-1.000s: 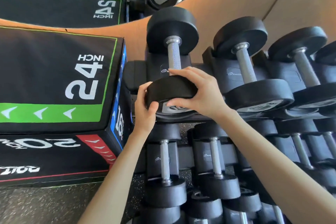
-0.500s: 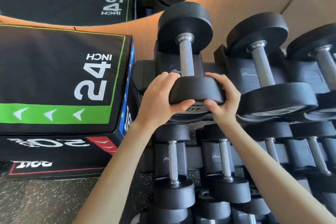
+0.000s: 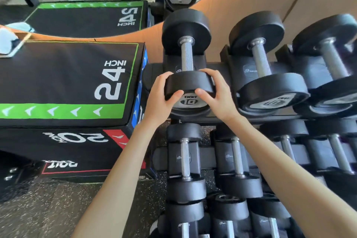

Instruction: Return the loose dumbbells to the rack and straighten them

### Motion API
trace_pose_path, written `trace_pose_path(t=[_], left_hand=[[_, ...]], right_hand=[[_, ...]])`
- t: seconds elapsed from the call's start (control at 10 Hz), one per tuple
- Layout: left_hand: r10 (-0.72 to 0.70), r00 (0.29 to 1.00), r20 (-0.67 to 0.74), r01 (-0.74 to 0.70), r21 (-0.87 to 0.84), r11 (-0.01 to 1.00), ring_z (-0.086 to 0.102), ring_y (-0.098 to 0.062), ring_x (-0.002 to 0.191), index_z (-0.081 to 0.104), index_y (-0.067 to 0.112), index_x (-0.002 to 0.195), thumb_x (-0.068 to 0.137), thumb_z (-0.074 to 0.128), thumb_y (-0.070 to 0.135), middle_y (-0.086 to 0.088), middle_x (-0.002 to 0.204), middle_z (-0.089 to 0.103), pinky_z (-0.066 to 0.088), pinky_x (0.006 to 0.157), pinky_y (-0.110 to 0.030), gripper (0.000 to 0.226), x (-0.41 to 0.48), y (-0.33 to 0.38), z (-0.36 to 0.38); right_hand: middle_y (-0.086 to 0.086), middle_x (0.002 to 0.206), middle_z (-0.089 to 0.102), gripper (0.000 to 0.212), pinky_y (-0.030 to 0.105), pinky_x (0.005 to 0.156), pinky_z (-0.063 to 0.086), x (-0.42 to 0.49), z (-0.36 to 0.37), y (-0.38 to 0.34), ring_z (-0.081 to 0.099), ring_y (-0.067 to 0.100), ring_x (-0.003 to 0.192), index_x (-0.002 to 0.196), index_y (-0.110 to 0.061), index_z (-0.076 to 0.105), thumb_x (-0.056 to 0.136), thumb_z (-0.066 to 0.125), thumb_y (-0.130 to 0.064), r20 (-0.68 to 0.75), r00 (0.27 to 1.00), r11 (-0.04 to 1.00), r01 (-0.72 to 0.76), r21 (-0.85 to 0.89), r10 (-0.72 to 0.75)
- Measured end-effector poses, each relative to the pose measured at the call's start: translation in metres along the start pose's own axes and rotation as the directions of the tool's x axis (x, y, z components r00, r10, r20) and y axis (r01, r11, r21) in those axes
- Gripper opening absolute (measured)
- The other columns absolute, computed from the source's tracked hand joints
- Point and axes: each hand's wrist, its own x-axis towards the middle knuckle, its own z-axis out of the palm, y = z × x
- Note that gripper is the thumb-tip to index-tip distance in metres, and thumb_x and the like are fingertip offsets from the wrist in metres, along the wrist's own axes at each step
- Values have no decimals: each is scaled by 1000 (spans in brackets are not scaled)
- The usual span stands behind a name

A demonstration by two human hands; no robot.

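1. Dumbbell of black rubber with round heads and a knurled steel handle (image 3: 187, 58) lies in the leftmost cradle on the top tier of the black metal rack (image 3: 239, 60), its near head marked 10
2. Left hand (image 3: 160, 100) grips that near head from the left, fingers (image 3: 164, 78) curled over its rim
3. Right hand (image 3: 220, 98) grips it likewise from the right
4. Black padded box with a green band (image 3: 67, 83) stands just left of the rack

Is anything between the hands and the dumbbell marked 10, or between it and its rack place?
Nothing visible. The left hand and the right hand grip the near head of the dumbbell, which lies in the rack.
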Motion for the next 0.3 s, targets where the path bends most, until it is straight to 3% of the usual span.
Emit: trace_pose_path(t=[0.1, 0.2, 0.3], left_hand=[[-14, 995, 102, 5, 90, 996, 39, -5, 118, 40, 8, 136, 88, 45, 49, -5, 129, 47, 26, 96, -7, 63, -3, 11, -14], [51, 980, 190, -87, 189, 978, 41, -16, 125, 44, 12, 136, 88, 48, 46, -5, 133, 47, 29, 103, -24, 58, 1, 37, -29], [219, 922, 320, -318, 298, 900, 43, -23, 121, 50, 13, 131, 90, 55, 44, -5, 131, 50, 30, 102, -28, 52, 5, 65, -30]], right_hand=[[-7, 126, 47, 56, 30, 102, 35, -13, -19, -10, 43, 9, 120, 136, -26, 39, 87, 54, -49, 113, 986, 991, -115, -70, 122], [0, 136, 43, 60, 36, 107, 34, -29, -46, -34, 40, 12, 126, 140, -18, 36, 89, 55, -43, 124, 982, 964, -106, -244, 140], [5, 140, 40, 61, 45, 106, 35, -65, -69, -53, 41, 20, 127, 141, -15, 35, 89, 56, -39, 27, 994, 878, -82, -472, 107]])
